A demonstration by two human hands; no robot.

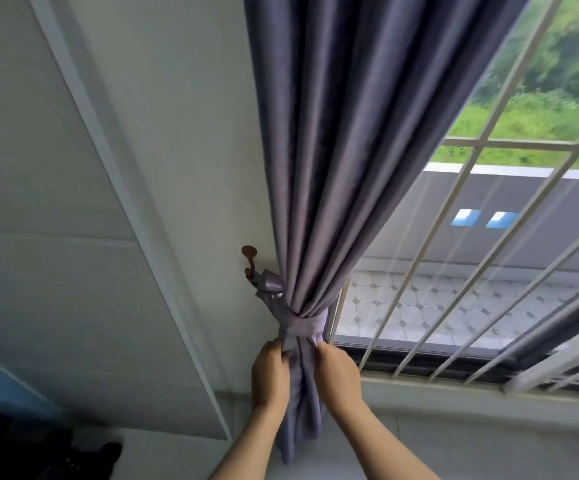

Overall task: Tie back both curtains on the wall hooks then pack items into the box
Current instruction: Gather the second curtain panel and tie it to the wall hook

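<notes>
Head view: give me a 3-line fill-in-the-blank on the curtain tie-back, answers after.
1. The tie-back band is looped over the brown wall ____.
2. Both the left hand and the right hand have a grip on the gathered ____ below the band.
3. Behind the curtain, the window is guarded by white metal ____.

Missing words: hook; curtain; bars

Both hands, left hand (270, 377) and right hand (337, 377), pinch the curtain (343, 174) just below its tieback (303, 323), looped onto the wall hook (249, 261).
</notes>
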